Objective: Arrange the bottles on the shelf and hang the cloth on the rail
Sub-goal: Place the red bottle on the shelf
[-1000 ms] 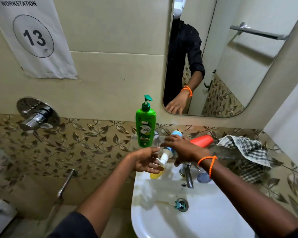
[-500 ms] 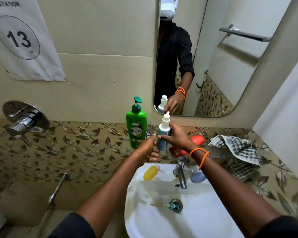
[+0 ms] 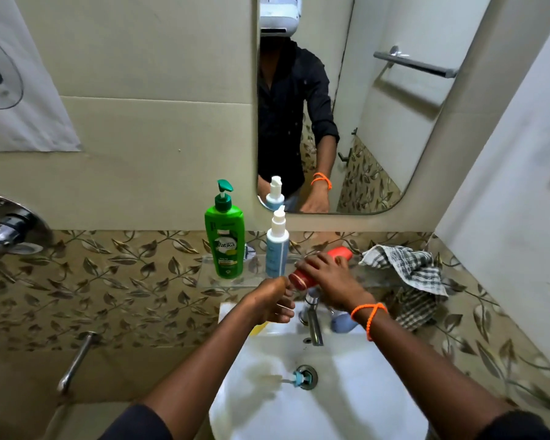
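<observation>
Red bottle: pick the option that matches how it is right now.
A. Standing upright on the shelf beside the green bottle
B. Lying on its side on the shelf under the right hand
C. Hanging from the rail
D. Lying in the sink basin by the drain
B: the red bottle lies on its side on the glass shelf, with the right hand gripping it from above.
</observation>
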Demonstrator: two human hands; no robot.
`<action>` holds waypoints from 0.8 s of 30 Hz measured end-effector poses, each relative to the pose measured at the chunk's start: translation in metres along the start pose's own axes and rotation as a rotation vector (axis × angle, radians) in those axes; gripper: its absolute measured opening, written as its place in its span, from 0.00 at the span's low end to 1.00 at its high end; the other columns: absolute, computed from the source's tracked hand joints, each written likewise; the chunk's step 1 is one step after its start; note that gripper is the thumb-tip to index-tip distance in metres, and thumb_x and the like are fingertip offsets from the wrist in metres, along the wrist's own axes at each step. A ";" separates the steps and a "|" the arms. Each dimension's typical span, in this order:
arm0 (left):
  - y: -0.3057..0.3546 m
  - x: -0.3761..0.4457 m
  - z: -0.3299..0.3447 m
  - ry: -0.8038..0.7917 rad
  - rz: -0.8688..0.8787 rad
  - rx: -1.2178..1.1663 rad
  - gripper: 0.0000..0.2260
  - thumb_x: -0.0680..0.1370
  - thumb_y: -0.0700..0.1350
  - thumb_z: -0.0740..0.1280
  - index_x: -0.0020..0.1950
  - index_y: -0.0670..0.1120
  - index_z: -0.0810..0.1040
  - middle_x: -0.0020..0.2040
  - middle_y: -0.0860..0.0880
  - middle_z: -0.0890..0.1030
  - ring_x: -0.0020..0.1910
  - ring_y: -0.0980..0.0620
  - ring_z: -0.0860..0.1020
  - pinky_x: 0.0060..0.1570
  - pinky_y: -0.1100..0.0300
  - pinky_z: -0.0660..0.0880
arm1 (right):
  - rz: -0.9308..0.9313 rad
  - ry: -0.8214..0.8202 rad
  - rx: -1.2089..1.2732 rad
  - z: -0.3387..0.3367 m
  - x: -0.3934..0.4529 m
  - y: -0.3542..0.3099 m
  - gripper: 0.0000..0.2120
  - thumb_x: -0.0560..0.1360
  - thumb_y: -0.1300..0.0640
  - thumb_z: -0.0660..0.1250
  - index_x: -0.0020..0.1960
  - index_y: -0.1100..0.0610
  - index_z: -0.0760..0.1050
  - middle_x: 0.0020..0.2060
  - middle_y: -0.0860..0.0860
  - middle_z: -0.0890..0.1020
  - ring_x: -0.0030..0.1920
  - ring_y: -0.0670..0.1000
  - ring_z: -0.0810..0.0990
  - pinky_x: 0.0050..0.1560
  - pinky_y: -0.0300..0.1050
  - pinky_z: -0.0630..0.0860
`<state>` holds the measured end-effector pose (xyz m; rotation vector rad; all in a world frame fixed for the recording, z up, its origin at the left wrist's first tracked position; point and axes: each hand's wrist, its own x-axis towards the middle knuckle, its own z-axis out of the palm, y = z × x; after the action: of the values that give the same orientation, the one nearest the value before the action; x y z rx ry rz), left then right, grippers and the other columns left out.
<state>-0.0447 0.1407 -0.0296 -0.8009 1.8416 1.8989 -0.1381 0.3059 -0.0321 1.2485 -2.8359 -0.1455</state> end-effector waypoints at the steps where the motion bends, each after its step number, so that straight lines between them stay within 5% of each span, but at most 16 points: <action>1: 0.000 0.001 0.005 -0.004 0.003 0.040 0.08 0.82 0.45 0.60 0.50 0.43 0.75 0.46 0.41 0.79 0.40 0.43 0.80 0.43 0.53 0.79 | 0.003 0.069 -0.008 0.003 -0.001 -0.002 0.33 0.74 0.55 0.72 0.75 0.45 0.63 0.75 0.50 0.69 0.74 0.58 0.65 0.66 0.64 0.64; 5: 0.005 0.008 0.022 0.011 0.073 0.136 0.05 0.79 0.36 0.64 0.50 0.39 0.80 0.43 0.40 0.81 0.43 0.43 0.82 0.57 0.47 0.83 | -0.068 0.189 0.100 -0.003 -0.009 0.005 0.21 0.75 0.55 0.70 0.67 0.46 0.75 0.67 0.47 0.79 0.70 0.54 0.72 0.70 0.64 0.63; 9: 0.016 0.011 0.036 0.000 0.243 0.126 0.03 0.76 0.34 0.71 0.44 0.40 0.80 0.43 0.40 0.82 0.43 0.44 0.84 0.56 0.46 0.84 | 0.037 0.413 0.960 -0.038 -0.006 0.025 0.23 0.70 0.69 0.77 0.64 0.61 0.79 0.60 0.61 0.84 0.57 0.50 0.82 0.63 0.47 0.79; 12: 0.027 0.014 0.047 -0.012 0.298 0.125 0.05 0.77 0.36 0.73 0.48 0.44 0.80 0.51 0.41 0.86 0.51 0.44 0.86 0.51 0.52 0.86 | 0.152 0.376 1.442 -0.065 0.001 0.043 0.22 0.71 0.70 0.75 0.63 0.65 0.77 0.57 0.63 0.84 0.53 0.49 0.82 0.55 0.37 0.81; 14: 0.031 0.016 0.053 -0.020 0.312 0.129 0.06 0.76 0.37 0.74 0.50 0.45 0.81 0.48 0.44 0.85 0.48 0.47 0.86 0.46 0.56 0.84 | 0.155 0.297 1.484 -0.070 0.003 0.048 0.21 0.71 0.71 0.75 0.62 0.63 0.77 0.55 0.60 0.84 0.52 0.50 0.83 0.54 0.37 0.81; 19: 0.024 0.020 0.061 -0.038 0.306 0.143 0.09 0.75 0.38 0.75 0.55 0.44 0.82 0.51 0.43 0.86 0.51 0.44 0.86 0.59 0.44 0.84 | 0.221 0.212 1.554 -0.067 0.010 0.052 0.22 0.72 0.72 0.73 0.64 0.66 0.74 0.54 0.60 0.83 0.53 0.54 0.82 0.60 0.51 0.79; 24: 0.014 0.019 0.063 -0.104 0.284 0.147 0.11 0.77 0.40 0.75 0.57 0.42 0.80 0.51 0.43 0.84 0.49 0.45 0.83 0.51 0.54 0.82 | 0.246 0.161 1.468 -0.066 0.004 0.058 0.24 0.68 0.74 0.76 0.61 0.61 0.78 0.53 0.57 0.85 0.54 0.54 0.84 0.64 0.54 0.79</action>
<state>-0.0772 0.1998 -0.0316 -0.4018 2.0888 1.8987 -0.1786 0.3376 0.0395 0.7460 -2.6559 2.1654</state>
